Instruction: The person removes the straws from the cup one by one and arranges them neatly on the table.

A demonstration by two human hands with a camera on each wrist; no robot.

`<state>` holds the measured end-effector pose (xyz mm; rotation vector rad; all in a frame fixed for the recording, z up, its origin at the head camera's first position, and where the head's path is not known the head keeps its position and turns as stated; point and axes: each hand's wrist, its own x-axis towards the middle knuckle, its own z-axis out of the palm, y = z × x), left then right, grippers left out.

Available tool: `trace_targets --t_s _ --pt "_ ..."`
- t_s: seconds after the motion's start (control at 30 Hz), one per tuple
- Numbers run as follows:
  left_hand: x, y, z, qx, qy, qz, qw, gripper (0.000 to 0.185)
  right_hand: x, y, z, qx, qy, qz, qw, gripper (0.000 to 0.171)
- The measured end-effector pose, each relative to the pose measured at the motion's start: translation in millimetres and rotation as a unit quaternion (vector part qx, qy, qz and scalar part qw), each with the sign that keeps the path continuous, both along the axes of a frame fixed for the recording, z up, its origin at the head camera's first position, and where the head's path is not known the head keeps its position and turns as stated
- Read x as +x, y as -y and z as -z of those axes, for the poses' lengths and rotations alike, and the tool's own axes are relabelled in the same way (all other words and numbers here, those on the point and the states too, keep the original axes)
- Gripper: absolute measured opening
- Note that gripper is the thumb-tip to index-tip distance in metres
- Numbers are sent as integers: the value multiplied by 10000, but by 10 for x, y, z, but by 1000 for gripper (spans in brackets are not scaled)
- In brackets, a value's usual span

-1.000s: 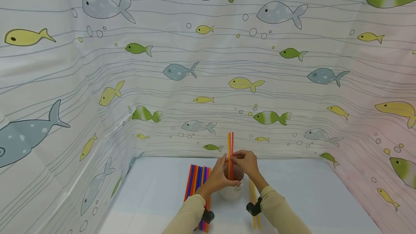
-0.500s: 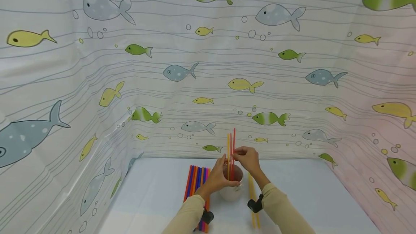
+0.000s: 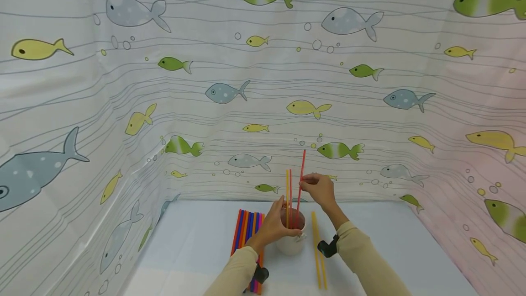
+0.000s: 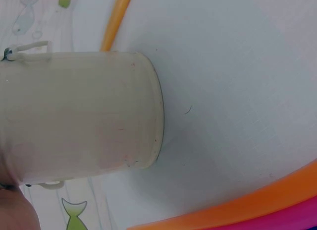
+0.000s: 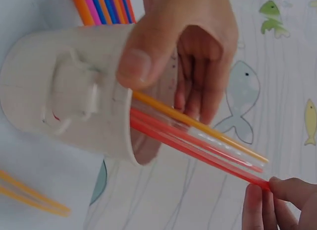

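Note:
A white pot [image 3: 291, 243] with small side handles stands on the table. My left hand [image 3: 272, 226] grips its rim, thumb on the near side; the right wrist view shows the thumb outside and fingers behind the opening. A yellow-orange straw [image 5: 218, 133] and a red straw [image 3: 291, 188] lean in the pot. My right hand [image 3: 321, 190] pinches another red straw [image 3: 302, 166], its lower part still inside the opening and its top tilted right. In the right wrist view that hand's fingertips [image 5: 280, 188] hold the straw near its end.
Left of the pot lies a row of colored straws [image 3: 246, 227], orange, blue, red and pink, partly under the left forearm. Two yellow straws [image 3: 317, 250] lie right of it. A fish-print curtain [image 3: 263, 81] surrounds the white table [image 3: 390, 241] behind and at both sides.
My right hand has moved up and to the right, drawing the red straw higher and apart from the other two. The left hand stays on the pot's rim.

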<state>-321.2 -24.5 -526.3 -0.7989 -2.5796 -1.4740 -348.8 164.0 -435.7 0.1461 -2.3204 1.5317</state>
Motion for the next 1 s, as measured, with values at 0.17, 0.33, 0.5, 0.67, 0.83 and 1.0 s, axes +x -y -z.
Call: trace_targets --t_s 0.17,0.33,0.5,0.67,0.83,1.0 --pt "-23 -4 -2 -123 1 -68 9999 116 -22 -108 -153 -15 -186 11 9998 18" --pt "-53 -10 22 -180 1 -75 9998 117 -24 -238 -294 -102 -165 90 9998 20" --pt "-72 -9 67 -177 -2 -82 9998 119 -19 -360 -353 -289 -85 148 9994 21" --pt "-60 -3 69 -153 120 -96 9998 118 11 -457 -349 -385 102 285 9988 23" --pt "-54 -6 69 -204 166 -128 9996 117 39 -539 -296 -296 198 391 9986 23" --pt "-42 -8 59 -128 133 -86 9998 117 73 -614 -178 -229 352 371 9984 24"
